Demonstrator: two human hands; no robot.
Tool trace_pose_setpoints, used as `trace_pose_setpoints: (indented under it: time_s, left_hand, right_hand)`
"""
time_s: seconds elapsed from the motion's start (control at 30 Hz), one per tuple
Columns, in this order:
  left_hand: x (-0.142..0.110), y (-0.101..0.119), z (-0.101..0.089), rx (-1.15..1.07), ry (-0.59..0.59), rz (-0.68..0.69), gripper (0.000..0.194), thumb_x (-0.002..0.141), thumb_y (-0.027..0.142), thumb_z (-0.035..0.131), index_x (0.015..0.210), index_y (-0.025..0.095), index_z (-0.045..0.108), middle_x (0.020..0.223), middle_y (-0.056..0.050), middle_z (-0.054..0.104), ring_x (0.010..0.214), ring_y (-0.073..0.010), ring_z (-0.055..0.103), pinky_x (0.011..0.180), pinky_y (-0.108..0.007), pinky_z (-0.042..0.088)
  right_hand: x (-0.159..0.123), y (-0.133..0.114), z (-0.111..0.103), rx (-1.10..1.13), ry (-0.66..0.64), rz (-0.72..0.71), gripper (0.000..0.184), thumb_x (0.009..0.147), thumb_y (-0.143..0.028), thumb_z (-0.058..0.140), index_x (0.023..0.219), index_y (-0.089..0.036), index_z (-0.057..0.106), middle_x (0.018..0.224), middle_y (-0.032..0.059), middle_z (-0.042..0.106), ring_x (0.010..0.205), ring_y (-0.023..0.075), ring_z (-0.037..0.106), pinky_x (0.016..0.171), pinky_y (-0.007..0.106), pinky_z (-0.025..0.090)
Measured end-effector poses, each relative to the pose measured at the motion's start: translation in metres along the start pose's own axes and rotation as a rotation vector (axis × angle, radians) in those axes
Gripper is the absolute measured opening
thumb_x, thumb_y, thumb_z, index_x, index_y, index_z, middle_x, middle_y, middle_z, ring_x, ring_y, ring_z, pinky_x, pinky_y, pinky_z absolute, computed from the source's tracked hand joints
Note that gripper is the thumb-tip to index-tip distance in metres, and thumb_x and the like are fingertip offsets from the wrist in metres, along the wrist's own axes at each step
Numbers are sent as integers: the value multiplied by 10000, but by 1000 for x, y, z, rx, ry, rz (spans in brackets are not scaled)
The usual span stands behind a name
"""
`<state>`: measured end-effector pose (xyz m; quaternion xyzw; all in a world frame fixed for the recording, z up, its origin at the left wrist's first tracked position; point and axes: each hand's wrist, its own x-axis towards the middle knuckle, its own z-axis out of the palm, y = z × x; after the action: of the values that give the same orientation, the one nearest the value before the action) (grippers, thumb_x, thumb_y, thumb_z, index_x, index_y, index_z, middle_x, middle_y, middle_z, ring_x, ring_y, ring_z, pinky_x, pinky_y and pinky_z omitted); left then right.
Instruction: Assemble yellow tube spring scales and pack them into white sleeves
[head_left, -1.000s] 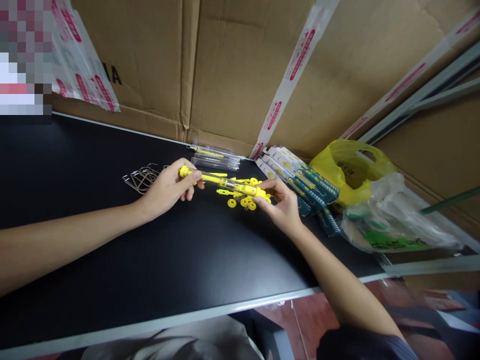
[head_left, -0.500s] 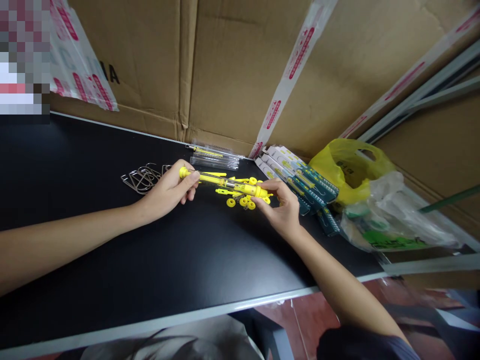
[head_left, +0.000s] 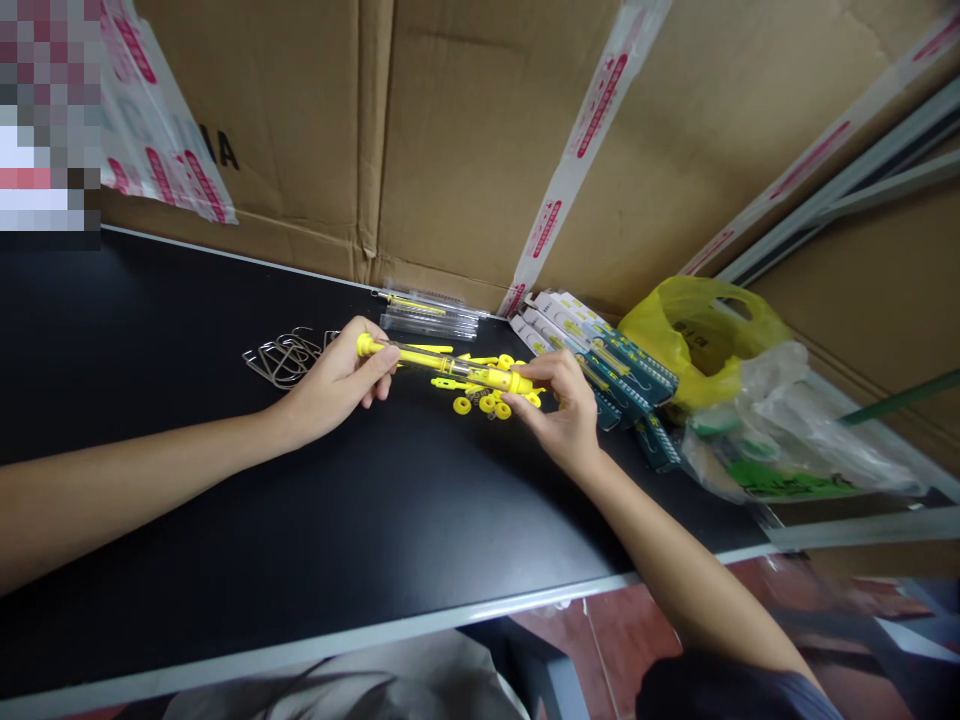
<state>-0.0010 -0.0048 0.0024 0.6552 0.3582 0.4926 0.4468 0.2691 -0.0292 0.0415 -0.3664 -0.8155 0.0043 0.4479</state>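
Between my two hands lies a tubular spring scale [head_left: 456, 366], a clear tube with yellow ends and yellow parts inside, held nearly level above the table. My left hand [head_left: 337, 392] is closed around its left end, with the yellow cap showing past the fingers. At the right end, the thumb and fingers of my right hand [head_left: 568, 412] pinch the yellow end piece. Loose yellow plastic parts [head_left: 462, 405], some round and some long, lie behind and below the scale, along with small springs. Bent metal hooks [head_left: 279, 362] rest beyond my left hand.
Clear plastic tubes [head_left: 429, 324] lie at the table's back edge. Several printed boxes [head_left: 611, 362] are stacked to the right. Beyond them are a yellow plastic bag [head_left: 651, 318] and a translucent bag [head_left: 799, 440]. Large cardboard [head_left: 465, 150] stands behind the black table [head_left: 360, 560].
Almost nothing differs. Both hands keep their hold on the spring scale, with only a very slight shift of the hands.
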Motion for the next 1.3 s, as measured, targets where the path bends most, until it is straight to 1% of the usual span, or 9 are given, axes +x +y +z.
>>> trace_pose_setpoints:
  time_s: [0.2, 0.37, 0.6, 0.77, 0.93, 1.17, 1.3]
  left_hand:
    - [0, 1, 0, -12, 4, -3, 194, 940, 386, 511, 899, 220, 418, 655, 50, 531, 520, -97, 521, 439, -195, 417]
    - [0, 1, 0, -25, 13, -10, 199, 931, 388, 521, 894, 219, 422, 662, 49, 534, 510, -93, 522, 429, -191, 414]
    - [0, 1, 0, -6, 9, -8, 203, 938, 392, 511, 897, 219, 413, 655, 51, 529, 507, -90, 512, 431, -192, 418]
    - [0, 1, 0, -12, 6, -13, 211, 938, 398, 514, 896, 219, 412, 655, 53, 525, 508, -88, 508, 429, -193, 414]
    - [0, 1, 0, -21, 3, -9, 209, 938, 394, 516, 898, 218, 411, 657, 54, 523, 509, -87, 513, 428, -192, 414]
    - [0, 0, 0, -21, -1, -6, 194, 941, 373, 509, 905, 214, 404, 652, 60, 519, 502, -82, 519, 421, -183, 415]
    - [1, 1, 2, -38, 15, 5, 206, 932, 377, 522, 896, 208, 409, 689, 56, 516, 503, -75, 530, 400, -176, 409]
  right_hand:
    - [0, 0, 0, 42, -11, 53, 258, 786, -440, 737, 915, -232, 652, 867, 56, 623, 795, 212, 575, 646, 355, 491]
    - [0, 0, 0, 42, -15, 55, 251, 798, -440, 724, 911, -229, 649, 862, 61, 637, 788, 214, 588, 650, 359, 508]
    - [-5, 1, 3, 145, -54, 168, 266, 803, -435, 720, 938, -223, 631, 885, 60, 643, 758, 196, 611, 654, 335, 538]
    - [-7, 1, 4, 139, -75, 218, 308, 797, -462, 718, 969, -226, 618, 850, 44, 648, 703, 181, 613, 609, 311, 535]
    - [-8, 3, 5, 157, -102, 250, 273, 843, -443, 669, 977, -220, 584, 786, 29, 630, 645, 165, 611, 559, 293, 521]
    - [-9, 3, 6, 360, -167, 314, 252, 874, -380, 645, 1010, -228, 498, 755, -8, 637, 555, 133, 642, 500, 251, 498]
    - [-10, 3, 6, 389, -184, 356, 288, 862, -408, 656, 1019, -231, 491, 749, -16, 632, 514, 124, 610, 474, 253, 495]
